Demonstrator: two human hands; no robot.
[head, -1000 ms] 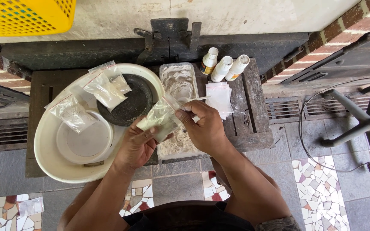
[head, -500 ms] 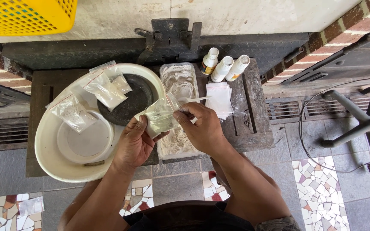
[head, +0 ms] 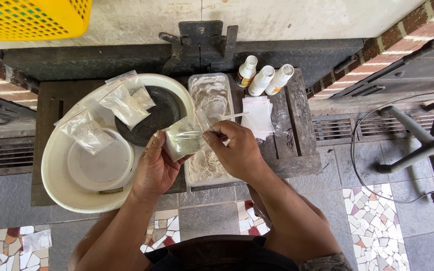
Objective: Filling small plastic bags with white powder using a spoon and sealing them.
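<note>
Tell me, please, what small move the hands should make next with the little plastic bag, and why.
Probably press the bag's mouth shut. The left hand holds the small clear bag upright with pale powder inside, the right hand pinches its top edge with a white spoon, and filled, closed bags already lie in the cream basin. I cannot see whether the seal is closed.

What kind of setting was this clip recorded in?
Probably an improvised outdoor or porch workspace at a building's edge: a low dark wooden table stands on a mosaic tile floor against a brick wall, with a metal drain grate alongside.
</note>
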